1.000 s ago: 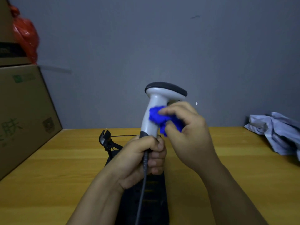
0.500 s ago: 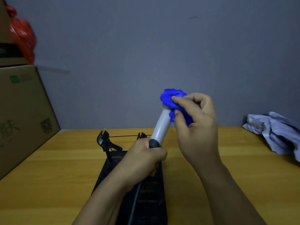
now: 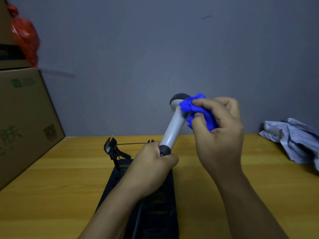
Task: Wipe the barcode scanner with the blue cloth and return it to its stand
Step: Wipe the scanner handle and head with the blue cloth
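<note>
The left hand (image 3: 151,163) is gripping the barcode scanner (image 3: 174,125) by its handle above the stand (image 3: 114,150), while the right hand's fingers (image 3: 204,105) are pinching the blue cloth (image 3: 195,107) against its head (apparently the window side). Hard rubbing could twist it loose.

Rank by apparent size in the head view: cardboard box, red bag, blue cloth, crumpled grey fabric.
1. cardboard box, cut off by the frame
2. crumpled grey fabric, also cut off
3. red bag
4. blue cloth, partly hidden by the right hand
</note>
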